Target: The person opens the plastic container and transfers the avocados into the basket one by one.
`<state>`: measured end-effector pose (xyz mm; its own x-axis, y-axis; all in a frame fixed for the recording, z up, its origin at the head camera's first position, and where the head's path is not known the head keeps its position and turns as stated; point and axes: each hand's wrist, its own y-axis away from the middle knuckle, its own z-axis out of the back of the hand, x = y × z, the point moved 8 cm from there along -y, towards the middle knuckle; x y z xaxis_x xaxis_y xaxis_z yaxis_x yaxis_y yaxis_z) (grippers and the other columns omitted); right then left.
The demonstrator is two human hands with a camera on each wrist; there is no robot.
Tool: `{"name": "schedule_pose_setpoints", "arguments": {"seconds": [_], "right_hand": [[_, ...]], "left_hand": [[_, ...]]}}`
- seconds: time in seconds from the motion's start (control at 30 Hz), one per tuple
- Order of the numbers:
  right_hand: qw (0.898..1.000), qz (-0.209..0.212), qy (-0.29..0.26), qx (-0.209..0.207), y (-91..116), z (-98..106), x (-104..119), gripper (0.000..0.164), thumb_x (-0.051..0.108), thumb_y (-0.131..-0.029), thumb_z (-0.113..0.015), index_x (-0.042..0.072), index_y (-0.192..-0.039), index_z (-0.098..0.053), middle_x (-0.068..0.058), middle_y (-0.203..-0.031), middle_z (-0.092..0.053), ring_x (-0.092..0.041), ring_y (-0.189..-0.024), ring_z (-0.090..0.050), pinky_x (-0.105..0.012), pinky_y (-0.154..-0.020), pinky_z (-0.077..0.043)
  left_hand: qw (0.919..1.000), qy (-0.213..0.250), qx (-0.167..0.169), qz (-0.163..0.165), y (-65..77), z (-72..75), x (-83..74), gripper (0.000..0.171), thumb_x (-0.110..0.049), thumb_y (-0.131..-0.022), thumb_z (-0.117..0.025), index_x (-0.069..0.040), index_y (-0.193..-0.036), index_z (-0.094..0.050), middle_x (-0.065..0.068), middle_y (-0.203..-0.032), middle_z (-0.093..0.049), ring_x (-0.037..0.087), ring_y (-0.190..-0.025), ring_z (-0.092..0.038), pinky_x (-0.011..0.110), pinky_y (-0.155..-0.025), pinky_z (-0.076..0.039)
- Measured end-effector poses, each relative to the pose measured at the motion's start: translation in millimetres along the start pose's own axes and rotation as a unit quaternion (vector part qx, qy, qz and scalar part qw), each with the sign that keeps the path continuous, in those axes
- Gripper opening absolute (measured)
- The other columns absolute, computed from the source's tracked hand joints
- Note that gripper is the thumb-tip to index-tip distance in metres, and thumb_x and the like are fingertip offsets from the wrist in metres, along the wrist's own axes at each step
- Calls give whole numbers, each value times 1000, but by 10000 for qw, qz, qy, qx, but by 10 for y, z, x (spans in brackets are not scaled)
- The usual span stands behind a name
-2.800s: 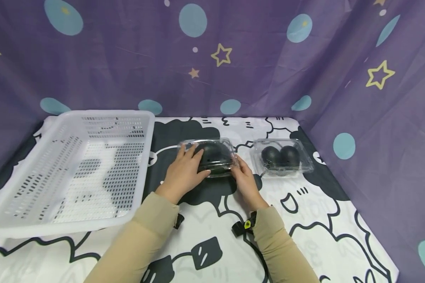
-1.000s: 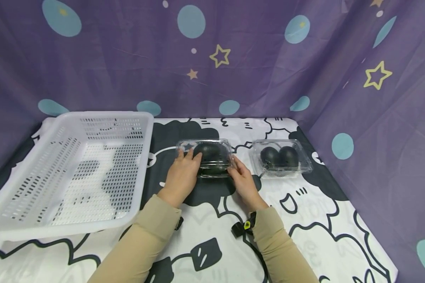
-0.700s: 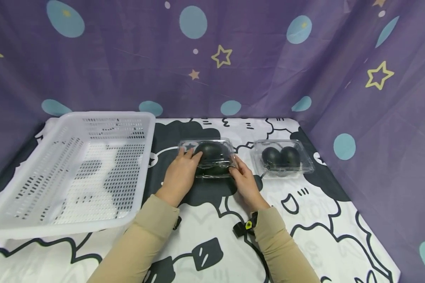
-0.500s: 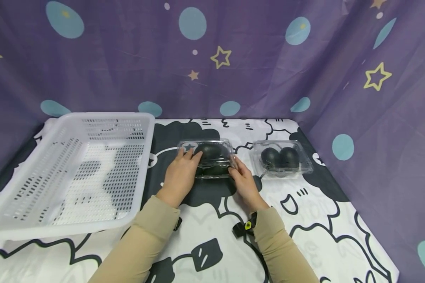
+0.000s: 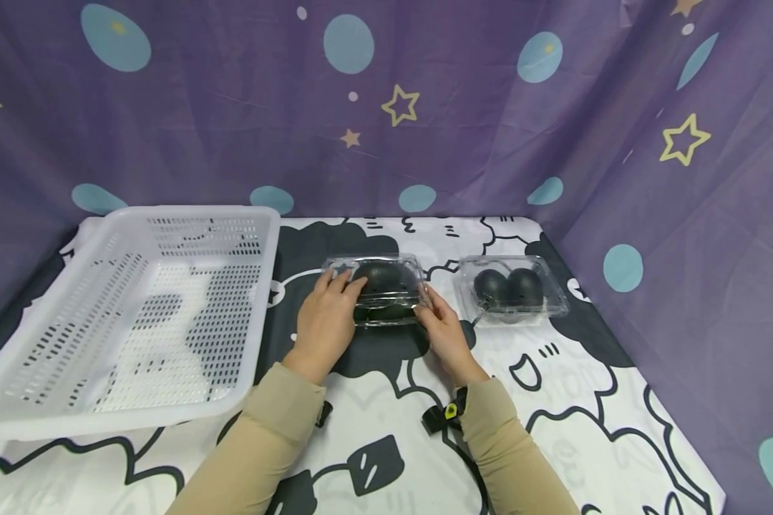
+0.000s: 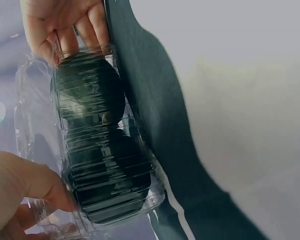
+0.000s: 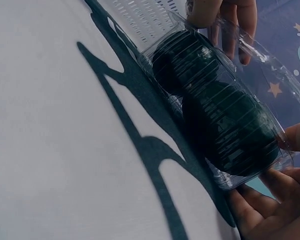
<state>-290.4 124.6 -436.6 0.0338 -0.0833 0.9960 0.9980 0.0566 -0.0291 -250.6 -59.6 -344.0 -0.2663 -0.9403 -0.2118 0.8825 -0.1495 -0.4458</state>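
Observation:
A clear ribbed plastic clamshell box (image 5: 393, 297) lies in the middle of the table, with two dark green round fruits (image 6: 90, 90) inside that look like avocados. My left hand (image 5: 325, 322) holds its left end, fingers over the top and thumb at the near side. At the right end, my right hand (image 5: 444, 332) pinches the box's edge between thumb and fingers. The right wrist view shows that right thumb (image 7: 296, 137) against the plastic, with the left hand (image 7: 230, 22) at the far end. A second clamshell box (image 5: 557, 304) with two similar dark fruits stands to the right.
A large white perforated plastic basket (image 5: 267, 286) stands on the left. The cloth on the table (image 5: 592, 429) has a black-and-white cartoon print. A purple curtain (image 5: 232, 107) with stars and blue spots hangs behind and to the right.
The left thumb, earlier stretched across the near side of the box, has drawn back to its left end. The left hand has shifted slightly left; the right hand and both boxes stay in place.

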Motion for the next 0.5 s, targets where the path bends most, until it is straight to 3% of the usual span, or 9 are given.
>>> {"name": "schedule_pose_setpoints", "arguments": {"seconds": [0.27,0.37,0.5], "right_hand": [[9996,31,-247,139,-7,-23,-15,58,9,-99,-52,0,-153,-32,-17,-156,-37,-29,-146,-35,-44,-116,-35],[9992,112,-316,238,-10,-38,-7,58,8,-100,-51,-2,-153,-30,-17,-157,-35,-28,-148,-32,-44,-117,-34],[9989,149,-350,264,-8,-42,4,58,9,-100,-51,0,-154,-30,-14,-158,-36,-26,-148,-32,-44,-117,-34]], "left_hand": [[9988,244,-341,242,16,49,47,51,4,-85,-64,-6,-134,-60,18,-140,-56,43,-134,-47,56,-98,-49],[9960,649,-285,542,19,55,97,55,4,-86,-62,-5,-140,-53,20,-146,-49,43,-138,-42,54,-90,-53],[9852,1411,-210,951,19,38,173,63,5,-88,-58,-2,-149,-40,23,-153,-36,43,-140,-37,51,-81,-52]]}}
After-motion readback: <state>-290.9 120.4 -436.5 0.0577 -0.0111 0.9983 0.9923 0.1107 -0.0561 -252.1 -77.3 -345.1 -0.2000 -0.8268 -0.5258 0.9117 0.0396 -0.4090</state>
